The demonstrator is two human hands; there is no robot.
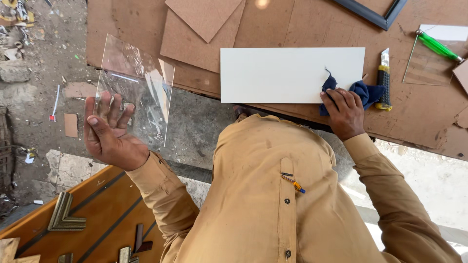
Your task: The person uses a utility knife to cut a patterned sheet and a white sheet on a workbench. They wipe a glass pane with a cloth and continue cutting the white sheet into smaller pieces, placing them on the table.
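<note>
Glass pane lifted in one hand, blue cloth pressed down with the other.

The left hand (pixel 108 132) holds a clear glass pane (pixel 135 90) up off to the side of the table, palm flat against it, fingers spread behind the sheet. The right hand (pixel 343 112) rests on a blue cloth (pixel 365 92) at the lower right corner of a white board (pixel 287 74), fingers together and bent over the cloth. The board lies flat on the brown table (pixel 429 117). A yellow-handled knife (pixel 384 80) lies just beside the cloth; a green-handled tool (pixel 438 47) lies further right.
</note>
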